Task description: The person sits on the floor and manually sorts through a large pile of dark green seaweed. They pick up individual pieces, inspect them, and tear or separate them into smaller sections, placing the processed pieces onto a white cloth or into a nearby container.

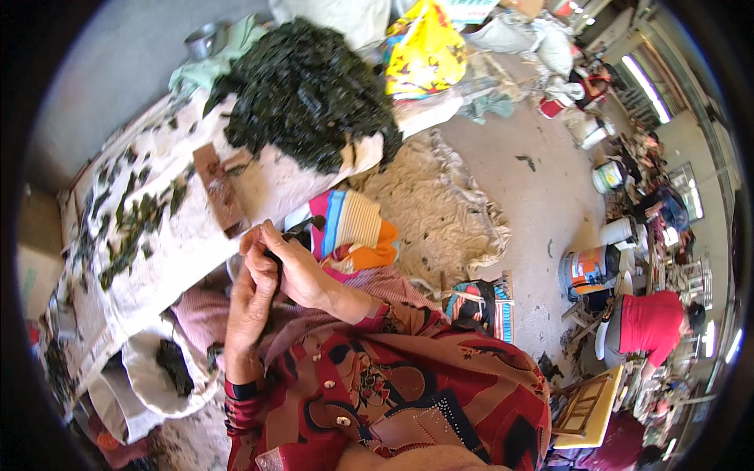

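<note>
In front of my body, both hands are close together at the table's near edge. A dark strip, apparently kelp (273,266), runs between them, its end sticking out past my fingers. My left hand (252,294) grips it with fingers curled. My right hand (300,268) pinches it from the other side, thumb up against the left fingertips; the fingers partly hide the strip. Just beyond lies a brown wooden block (217,191) on the white cloth (259,182). A large heap of wet, dark green kelp (312,94) stands behind it, and smaller pieces (138,229) lie scattered to the left.
White sacks (165,377) with dark pieces inside hang open at lower left. A striped cloth (347,226) lies by my right wrist. Beyond it are a beige sack (436,206) on the floor, a bucket (589,271), a stool (583,315) and a person in red (651,324).
</note>
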